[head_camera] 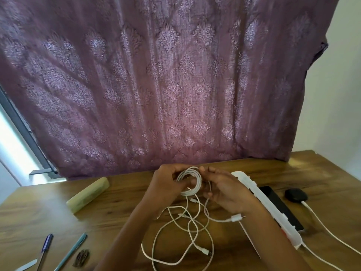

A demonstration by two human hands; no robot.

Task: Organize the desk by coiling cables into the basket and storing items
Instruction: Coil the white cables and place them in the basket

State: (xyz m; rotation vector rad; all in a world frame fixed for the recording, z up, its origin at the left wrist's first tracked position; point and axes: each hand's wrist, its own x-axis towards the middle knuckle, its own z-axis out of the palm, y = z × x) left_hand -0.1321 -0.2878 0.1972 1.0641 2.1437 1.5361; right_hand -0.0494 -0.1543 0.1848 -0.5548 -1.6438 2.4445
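Above the wooden desk (pixel 125 210), my left hand (pixel 166 184) grips a small coil of white cable (pixel 192 180). My right hand (pixel 224 190) holds the same cable just to the right of the coil, its fingers curled round the strand. Loose white cable (pixel 183 237) trails down from the coil and lies in tangled loops on the desk between my forearms, with a USB plug (pixel 236 219) under my right wrist and a small connector (pixel 205 251) near the front. No basket is in view.
A white power strip (pixel 271 208) lies at the right, beside a black phone (pixel 281 206) and a black case (pixel 296 195). A yellow-green case (pixel 88 194) sits left. Two pens (pixel 45 251) (pixel 72 251) and a dark hair clip (pixel 82 257) lie front left. A purple curtain (pixel 166 85) hangs behind.
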